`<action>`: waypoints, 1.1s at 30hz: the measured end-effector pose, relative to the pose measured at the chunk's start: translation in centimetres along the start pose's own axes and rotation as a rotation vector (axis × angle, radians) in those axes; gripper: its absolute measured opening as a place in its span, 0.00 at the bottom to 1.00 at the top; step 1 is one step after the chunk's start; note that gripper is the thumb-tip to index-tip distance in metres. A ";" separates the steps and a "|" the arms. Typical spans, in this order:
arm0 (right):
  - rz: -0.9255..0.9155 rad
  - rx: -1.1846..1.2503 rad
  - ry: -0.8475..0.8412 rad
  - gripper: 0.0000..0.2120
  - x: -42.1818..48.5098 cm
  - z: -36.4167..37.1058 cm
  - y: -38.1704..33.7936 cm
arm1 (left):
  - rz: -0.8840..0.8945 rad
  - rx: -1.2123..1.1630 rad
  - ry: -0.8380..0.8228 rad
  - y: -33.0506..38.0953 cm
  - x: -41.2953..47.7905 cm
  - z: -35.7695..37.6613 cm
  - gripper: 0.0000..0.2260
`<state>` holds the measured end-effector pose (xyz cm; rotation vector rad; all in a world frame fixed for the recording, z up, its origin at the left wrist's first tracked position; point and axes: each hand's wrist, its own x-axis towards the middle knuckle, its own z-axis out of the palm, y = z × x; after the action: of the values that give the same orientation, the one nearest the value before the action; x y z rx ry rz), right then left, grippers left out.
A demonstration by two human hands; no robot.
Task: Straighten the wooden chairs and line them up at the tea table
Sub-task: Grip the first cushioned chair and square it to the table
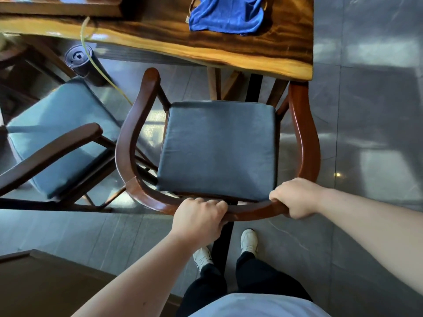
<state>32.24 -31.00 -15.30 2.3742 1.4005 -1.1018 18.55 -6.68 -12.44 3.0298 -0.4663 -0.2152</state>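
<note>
A wooden armchair (128,143) with a dark cushioned seat stands straight below me, facing the tea table (160,40). Its right arm tip reaches under the table's right corner. My left hand (199,219) is closed over the curved back rail left of centre. My right hand (295,197) grips the same rail on the right. A second wooden chair (52,147) with a blue-grey cushion stands at the left, turned at an angle, its arm close to the first chair's left arm.
A blue cloth (226,14) lies on the table top. A black cylinder (80,62) and a yellow-green hose (98,65) are under the table at left. Dark wooden furniture (45,284) fills the lower left corner. Grey tiled floor lies to the right.
</note>
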 end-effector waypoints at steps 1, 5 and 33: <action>0.007 0.001 0.004 0.07 -0.2 -0.2 0.7 | -0.005 0.006 0.012 0.4 0.6 0.1 0.14; -0.017 -0.004 0.038 0.06 -0.3 0.1 2.1 | 0.008 -0.030 0.050 0.9 1.4 0.3 0.13; 0.105 0.144 0.164 0.02 5.0 -1.7 -1.4 | 0.131 0.000 0.042 -15.8 0.4 -1.7 0.18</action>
<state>33.44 -25.98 -17.15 2.6605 1.2659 -1.0350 23.81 8.30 -12.22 2.9828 -0.6581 -0.1434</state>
